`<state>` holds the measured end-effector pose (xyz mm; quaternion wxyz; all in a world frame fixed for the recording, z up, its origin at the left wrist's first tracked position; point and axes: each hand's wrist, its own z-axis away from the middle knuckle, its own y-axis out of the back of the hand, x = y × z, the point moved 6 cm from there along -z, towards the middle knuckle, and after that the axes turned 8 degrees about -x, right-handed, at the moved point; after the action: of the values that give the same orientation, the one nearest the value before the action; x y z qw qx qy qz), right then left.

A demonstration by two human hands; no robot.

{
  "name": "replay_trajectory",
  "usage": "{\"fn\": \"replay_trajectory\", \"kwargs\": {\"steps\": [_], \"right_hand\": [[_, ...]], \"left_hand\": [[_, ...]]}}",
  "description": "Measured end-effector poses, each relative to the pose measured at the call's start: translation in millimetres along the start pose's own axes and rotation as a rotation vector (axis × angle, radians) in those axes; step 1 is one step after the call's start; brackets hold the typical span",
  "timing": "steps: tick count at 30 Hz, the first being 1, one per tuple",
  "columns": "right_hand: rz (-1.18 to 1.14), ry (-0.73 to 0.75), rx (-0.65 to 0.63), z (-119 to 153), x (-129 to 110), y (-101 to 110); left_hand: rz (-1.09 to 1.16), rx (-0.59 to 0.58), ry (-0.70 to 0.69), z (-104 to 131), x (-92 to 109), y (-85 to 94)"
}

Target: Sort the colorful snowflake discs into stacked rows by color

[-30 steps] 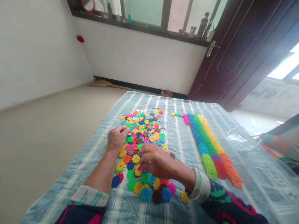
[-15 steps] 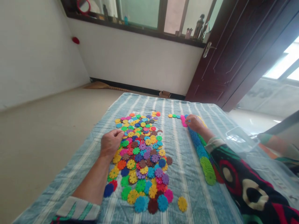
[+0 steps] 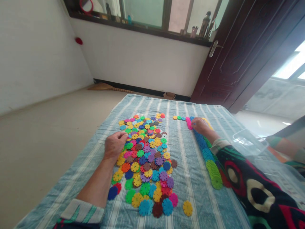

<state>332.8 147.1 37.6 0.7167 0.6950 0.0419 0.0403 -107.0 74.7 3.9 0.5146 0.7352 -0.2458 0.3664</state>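
Note:
Many notched plastic discs of mixed colours (image 3: 146, 149) lie in a long loose pile on the striped cloth. My left hand (image 3: 115, 145) rests at the pile's left edge, fingers pinched together; what they hold, if anything, is hidden. At the right, my right hand (image 3: 201, 126) has its fingers closed beside a short row of overlapping pink discs (image 3: 189, 123); anything between the fingertips is too small to tell. Below that hand runs a row of blue discs (image 3: 202, 144), ending in light green ones (image 3: 213, 175). Green and red discs show partly beside it.
Yellow, green and blue discs (image 3: 179, 117) form a small line near the far edge. One yellow disc (image 3: 187, 208) lies apart at the front. Clear plastic containers (image 3: 250, 141) stand at the right, beside another person's blurred arm (image 3: 283, 148).
The whole view has shifted slightly. Both hands stay at nearly the same places over the cloth, and the discs look unchanged.

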Motion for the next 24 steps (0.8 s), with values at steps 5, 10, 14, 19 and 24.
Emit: {"fn": "replay_trajectory", "kwargs": {"steps": [5, 10, 14, 19, 24], "right_hand": [[-0.024, 0.021, 0.061, 5.6, -2.7, 6.6], [-0.084, 0.138, 0.093, 23.8, -34.3, 14.4], [-0.152, 0.347, 0.077, 52.8, -92.9, 14.1], [-0.234, 0.751, 0.023, 104.8, -187.3, 10.3], [-0.229, 0.897, 0.038, 134.3, -252.3, 5.6]], "left_hand": [[0.026, 0.014, -0.002, 0.5, -1.4, -0.4], [0.005, 0.008, -0.014, 3.7, 3.3, -1.2], [-0.014, 0.010, -0.023, 5.4, 4.9, -2.0], [-0.020, 0.008, -0.031, 6.1, 5.3, -2.9], [0.005, -0.007, -0.033, 7.4, 6.5, -3.5]]}}
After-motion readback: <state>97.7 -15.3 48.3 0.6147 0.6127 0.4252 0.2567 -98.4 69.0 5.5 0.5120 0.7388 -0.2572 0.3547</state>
